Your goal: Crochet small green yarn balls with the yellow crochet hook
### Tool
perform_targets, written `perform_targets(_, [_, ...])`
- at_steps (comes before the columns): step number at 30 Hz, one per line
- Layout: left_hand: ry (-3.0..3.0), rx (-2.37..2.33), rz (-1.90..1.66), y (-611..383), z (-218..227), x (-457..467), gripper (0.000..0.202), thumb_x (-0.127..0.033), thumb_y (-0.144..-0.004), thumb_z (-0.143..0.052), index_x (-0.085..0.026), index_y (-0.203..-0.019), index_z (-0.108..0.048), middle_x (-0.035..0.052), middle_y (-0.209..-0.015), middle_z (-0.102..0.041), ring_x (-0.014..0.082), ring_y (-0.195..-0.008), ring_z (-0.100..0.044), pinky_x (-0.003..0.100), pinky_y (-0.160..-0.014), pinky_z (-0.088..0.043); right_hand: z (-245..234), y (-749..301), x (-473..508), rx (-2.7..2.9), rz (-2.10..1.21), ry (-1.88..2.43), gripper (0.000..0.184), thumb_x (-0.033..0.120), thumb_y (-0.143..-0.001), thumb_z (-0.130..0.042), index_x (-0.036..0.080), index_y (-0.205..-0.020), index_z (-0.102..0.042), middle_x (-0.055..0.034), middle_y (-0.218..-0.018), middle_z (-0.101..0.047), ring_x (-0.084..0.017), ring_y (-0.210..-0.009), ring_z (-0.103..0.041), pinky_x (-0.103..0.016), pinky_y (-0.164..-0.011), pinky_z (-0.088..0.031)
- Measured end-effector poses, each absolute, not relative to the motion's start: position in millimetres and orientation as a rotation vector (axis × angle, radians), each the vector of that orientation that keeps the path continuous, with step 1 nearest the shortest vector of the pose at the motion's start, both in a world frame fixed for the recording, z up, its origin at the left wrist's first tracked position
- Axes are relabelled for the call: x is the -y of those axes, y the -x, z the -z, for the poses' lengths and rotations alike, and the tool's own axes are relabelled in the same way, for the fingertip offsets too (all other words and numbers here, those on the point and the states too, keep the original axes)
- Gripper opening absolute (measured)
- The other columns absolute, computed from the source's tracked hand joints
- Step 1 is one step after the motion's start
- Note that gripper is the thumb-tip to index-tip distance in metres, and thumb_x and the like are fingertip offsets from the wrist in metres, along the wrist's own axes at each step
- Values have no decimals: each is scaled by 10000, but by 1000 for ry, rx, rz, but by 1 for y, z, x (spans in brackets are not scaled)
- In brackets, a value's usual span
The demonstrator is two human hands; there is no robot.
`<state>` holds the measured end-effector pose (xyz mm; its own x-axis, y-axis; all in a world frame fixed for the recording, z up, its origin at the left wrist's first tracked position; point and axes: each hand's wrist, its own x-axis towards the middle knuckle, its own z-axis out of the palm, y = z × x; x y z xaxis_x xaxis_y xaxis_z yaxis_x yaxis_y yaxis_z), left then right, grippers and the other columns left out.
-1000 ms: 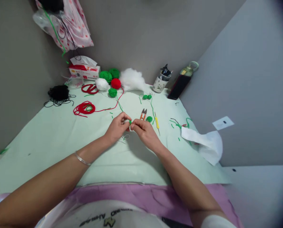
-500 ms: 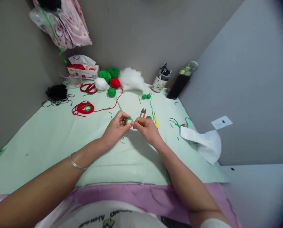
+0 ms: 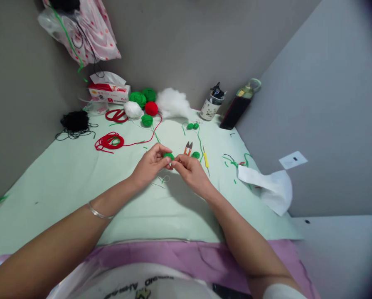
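Holding the green ball [image 3: 168,156] just above the mat [image 3: 80,178], mid-table: left hand [image 3: 149,167] has fingertips pinched shut on its left side, right hand [image 3: 189,171] is pinched on its right, and the orange snips [image 3: 188,148] lie just behind.

Reaching forward with the bare left arm [image 3: 64,236] from the bottom left and the bare right arm [image 3: 242,236] from the bottom right. Meeting in the middle with the left hand [image 3: 148,166] and the right hand [image 3: 190,171], fingertips touching. Pinching tight with the thumb and first fingers of both hands. Curling the other fingers in loosely. Showing the back of the right hand, with the left hand turned a bit on its side. Bending both wrists only a little.
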<state>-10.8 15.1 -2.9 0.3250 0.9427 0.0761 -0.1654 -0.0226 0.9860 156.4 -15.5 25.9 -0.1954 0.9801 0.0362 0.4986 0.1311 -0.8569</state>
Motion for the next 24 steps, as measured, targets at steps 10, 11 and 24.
perform_targets(10, [-1138, -913, -1097, 5, 8, -20, 233, -276, -747, -731, -189, -904, -581, -54, -644, -632, 133, -590, -635, 274, -637, -543, -18, -148, 21, 1951, -698, 1514, 210, 269, -973, -523, 217, -806, -638, 24, -642, -543, -144, -601, -452, -290, -625, -306])
perform_targets(11, [-1125, -913, -1096, 6, 9, -20, 246, -290, -749, -733, -194, -910, -573, -56, -635, -633, 136, -590, -638, 280, -647, -552, -19, -150, 19, 1971, -636, 1495, 200, 270, -970, -547, 219, -816, -663, 4, -695, -587, -157, -654, -497, -298, -659, -333])
perform_targets(24, [-1030, -901, -1065, 5, 1, -11, 211, -276, -753, -757, -198, -832, -577, -56, -635, -632, 109, -546, -607, 256, -609, -548, -24, -161, 13, 1715, -867, 1294, 167, 247, -859, -672, 233, -995, -576, 23, -868, -613, -111, -633, -478, -273, -630, -388])
